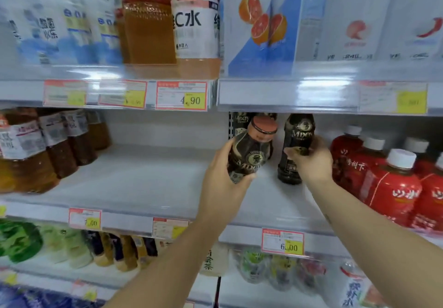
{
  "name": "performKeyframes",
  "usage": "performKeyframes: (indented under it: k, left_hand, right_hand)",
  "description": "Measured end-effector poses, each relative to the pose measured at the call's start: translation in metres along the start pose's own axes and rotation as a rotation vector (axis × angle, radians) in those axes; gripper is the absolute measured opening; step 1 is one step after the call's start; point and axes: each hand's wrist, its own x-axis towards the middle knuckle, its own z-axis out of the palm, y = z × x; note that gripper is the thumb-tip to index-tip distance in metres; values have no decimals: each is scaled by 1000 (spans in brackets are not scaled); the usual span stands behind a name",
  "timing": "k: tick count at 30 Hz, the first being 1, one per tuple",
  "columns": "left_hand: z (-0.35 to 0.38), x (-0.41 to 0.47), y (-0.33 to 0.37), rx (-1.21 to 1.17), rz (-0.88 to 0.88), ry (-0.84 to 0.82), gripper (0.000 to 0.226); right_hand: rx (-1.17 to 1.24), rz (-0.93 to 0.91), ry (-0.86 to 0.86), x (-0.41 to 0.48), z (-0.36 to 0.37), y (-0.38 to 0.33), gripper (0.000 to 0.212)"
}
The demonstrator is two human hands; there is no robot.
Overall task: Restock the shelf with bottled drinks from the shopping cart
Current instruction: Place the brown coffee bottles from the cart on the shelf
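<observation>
My left hand (pixel 224 176) grips a dark coffee bottle (pixel 254 152) with an orange-brown cap, tilted toward me above the middle shelf (pixel 143 180). My right hand (pixel 311 161) holds a second dark coffee bottle (pixel 296 137) that stands upright on the same shelf, its cap hidden under the shelf above. Another dark bottle (pixel 239 122) stands behind them at the back. The shopping cart is out of view.
Red-labelled bottles with white caps (pixel 393 183) crowd the shelf just right of my right hand. Brown tea bottles (pixel 48 147) line the left end. A bare stretch of shelf lies between. Price tags (pixel 282 240) run along the shelf edges; more drinks fill the shelves above and below.
</observation>
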Motion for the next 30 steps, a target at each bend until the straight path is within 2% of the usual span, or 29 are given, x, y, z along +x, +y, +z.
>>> performKeyframes:
  k: [3, 7, 11, 15, 21, 23, 27, 30]
  left_hand:
    - [9, 13, -6, 16, -7, -3, 70]
    - [17, 29, -11, 50, -6, -5, 72]
    - [18, 44, -20, 6, -57, 21, 66]
    - [15, 56, -31, -5, -105, 57, 57]
    - [19, 66, -39, -11, -99, 41, 54]
    - [18, 67, -40, -40, -113, 8, 55]
    - [7, 62, -54, 1, -236, -219, 54]
    - [7, 70, -58, 22, -275, -269, 48]
  right_hand:
    - [6, 50, 29, 23, 19, 8, 57]
    - [32, 125, -114, 48, 35, 19, 65]
    - [-61, 146, -239, 58, 41, 42, 40]
    - [-120, 150, -224, 69, 47, 50, 61]
    - [-207, 133, -214, 77, 55, 53, 65]
    - [-243, 140, -232, 78, 54, 52, 65]
    - [-227, 204, -320, 68, 45, 44, 72]
    - [-327, 229, -424, 57, 31, 33, 79]
